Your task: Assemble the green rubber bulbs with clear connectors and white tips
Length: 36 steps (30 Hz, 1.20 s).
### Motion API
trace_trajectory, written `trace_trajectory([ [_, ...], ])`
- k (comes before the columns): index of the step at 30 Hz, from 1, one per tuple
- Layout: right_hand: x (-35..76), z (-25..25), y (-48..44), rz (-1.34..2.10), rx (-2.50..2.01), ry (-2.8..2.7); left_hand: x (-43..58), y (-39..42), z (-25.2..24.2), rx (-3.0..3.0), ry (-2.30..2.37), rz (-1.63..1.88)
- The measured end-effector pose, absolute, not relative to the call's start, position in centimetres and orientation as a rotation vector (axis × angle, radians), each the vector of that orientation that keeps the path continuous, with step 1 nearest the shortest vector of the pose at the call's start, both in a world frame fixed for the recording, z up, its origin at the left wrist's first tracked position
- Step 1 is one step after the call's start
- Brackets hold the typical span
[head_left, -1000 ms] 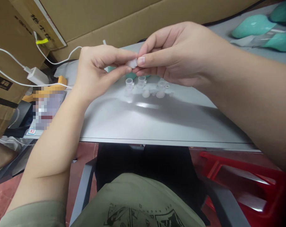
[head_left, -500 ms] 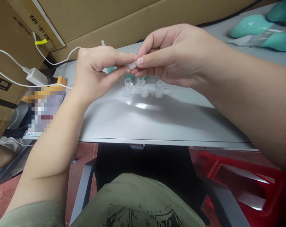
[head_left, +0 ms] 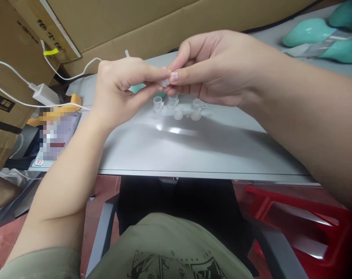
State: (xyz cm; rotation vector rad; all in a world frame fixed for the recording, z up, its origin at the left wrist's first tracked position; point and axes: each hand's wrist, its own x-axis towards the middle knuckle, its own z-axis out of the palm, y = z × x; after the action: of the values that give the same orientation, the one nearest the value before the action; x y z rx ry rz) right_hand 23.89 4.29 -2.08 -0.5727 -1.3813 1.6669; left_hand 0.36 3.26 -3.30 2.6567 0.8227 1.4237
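Above the table, my left hand and my right hand meet fingertip to fingertip. Both pinch one small whitish translucent plastic piece, mostly covered by the fingers, so its exact kind is unclear. On the table below stand small clear plastic cups with side tabs, one on the left and another beside it. A third clear piece sits further right. Nearer to me lie round frosted plastic pieces. A teal object shows partly behind my left hand.
Teal bulb-shaped objects with clear parts lie at the back right. Left are a phone, a white charger plug with cables, and an orange power strip. Cardboard borders the table. A red plastic stool stands lower right.
Both hands have shifted very slightly to the right, still pinching the small plastic piece. The cups and other pieces on the table stay where they were.
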Motion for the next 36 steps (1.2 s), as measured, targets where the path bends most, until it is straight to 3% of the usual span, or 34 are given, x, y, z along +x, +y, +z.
trace_trajectory([
  [9, 23.9, -1.7, 4.2, 1.631, -0.632, -1.396, -0.5, 5.5, -4.6, 2.770, 0.763, 1.394],
  [14, 24.5, -0.8, 3.5, 1.318, -0.671, -1.506, -1.1, 4.8, -2.9, 2.697, 0.657, 1.483],
  [19, 25.4, -1.4, 4.4, 0.530, -0.737, -2.043, -1.9, 3.5, -2.3, 2.688, 0.659, 1.157],
  [25, 25.7, -3.0, 6.2, 0.388, -0.814, -2.298, -0.4, 1.0, -0.6, 2.575, 0.993, 0.509],
  [36, 25.1, -3.5, 5.2, 0.238, -0.999, -2.493, 0.5, 1.4, -0.7, 2.537, 1.073, 0.282],
])
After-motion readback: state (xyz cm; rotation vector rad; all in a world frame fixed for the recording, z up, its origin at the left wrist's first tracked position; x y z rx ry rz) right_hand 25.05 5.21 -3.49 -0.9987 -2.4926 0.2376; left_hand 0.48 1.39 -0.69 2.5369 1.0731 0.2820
